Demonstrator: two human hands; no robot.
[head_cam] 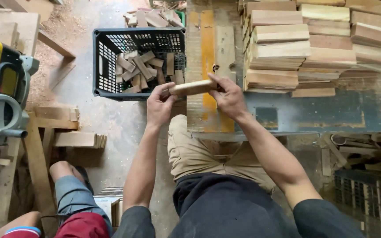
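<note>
A short pale wooden block [193, 87] is held level between both of my hands, just above the near left corner of a workbench [314, 112]. My left hand [160, 104] grips its left end with fingers curled. My right hand [227, 96] wraps the right end from above. Directly behind the block sits a dark plastic crate [104, 61] on the floor, partly filled with several small wood offcuts [144, 70].
Several cut wooden blocks [318, 44] are stacked on the bench at right. A yellow and grey power saw [1, 88] stands at far left beside wood planks [73, 139]. Another person's knee [67, 185] is at lower left. Sawdust covers the floor.
</note>
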